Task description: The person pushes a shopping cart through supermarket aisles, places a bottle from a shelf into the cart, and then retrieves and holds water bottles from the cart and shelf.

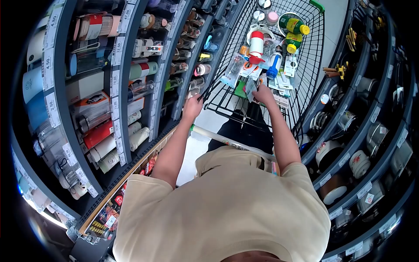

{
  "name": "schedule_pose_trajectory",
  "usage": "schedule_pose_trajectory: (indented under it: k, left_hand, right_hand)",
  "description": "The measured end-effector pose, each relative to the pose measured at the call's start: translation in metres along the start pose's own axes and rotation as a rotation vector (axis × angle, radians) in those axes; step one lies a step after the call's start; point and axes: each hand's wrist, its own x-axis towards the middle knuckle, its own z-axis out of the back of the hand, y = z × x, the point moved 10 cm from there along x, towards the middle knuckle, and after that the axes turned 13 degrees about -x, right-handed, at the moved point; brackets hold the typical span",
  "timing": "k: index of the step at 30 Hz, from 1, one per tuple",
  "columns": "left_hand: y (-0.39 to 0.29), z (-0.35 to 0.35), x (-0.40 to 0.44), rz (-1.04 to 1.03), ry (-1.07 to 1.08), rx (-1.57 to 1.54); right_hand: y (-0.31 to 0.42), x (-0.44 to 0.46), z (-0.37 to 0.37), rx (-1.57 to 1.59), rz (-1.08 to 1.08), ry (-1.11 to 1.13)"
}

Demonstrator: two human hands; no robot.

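Observation:
My left hand [192, 107] is closed round the near left corner of a black wire shopping cart [315, 65]. Over the near end of the basket, my right hand [264, 94] pinches a small, pale flat packet [251, 89]; its kind is not readable. Just beyond it lie a blue-handled item [274, 66], orange-handled scissors [250, 68] on a card and a clear plastic bag [232, 70]. Farther in are a white and red bottle [256, 44] and two green bottles with yellow caps, one lying over a round bowl [290, 23] and the other [293, 42] nearer me.
On the left stand shelves with price labels [118, 50], holding cups, bottles and boxes [91, 105]. Pots and pans [331, 150] fill the shelves on the right. The cart's handle bar [227, 140] crosses in front of my body. Pale floor [334, 26] shows beyond the cart.

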Motion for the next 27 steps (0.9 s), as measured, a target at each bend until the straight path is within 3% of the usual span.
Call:
schedule_pose_trajectory:
  k: [5,9,15,18,21,24,27]
  left_hand:
    - [-0.008,0.006,0.007,-0.005,-0.010,0.016]
    - [0.003,0.005,0.018,-0.014,-0.017,0.004]
    - [-0.003,0.013,0.026,-0.004,0.006,-0.008]
    - [-0.009,0.019,0.027,-0.011,-0.004,0.007]
    - [-0.008,0.020,0.031,0.023,0.018,0.014]
    - [-0.005,0.022,0.034,0.053,0.020,0.029]
    - [-0.003,0.025,0.036,0.073,0.013,0.015]
  right_hand:
    - [0.046,-0.025,0.032,-0.141,0.003,-0.088]
    - [0.017,-0.006,0.035,0.086,-0.143,0.003]
    - [-0.064,0.056,0.065,0.208,-0.233,-0.545]
    - [-0.126,0.144,0.033,0.404,-0.275,-0.489]
    - [-0.131,0.167,0.030,0.491,-0.344,-0.352]
    - [-0.124,0.165,0.019,0.772,-0.495,-0.237]
    - [-0.126,0.182,0.006,0.966,-0.614,-0.274]
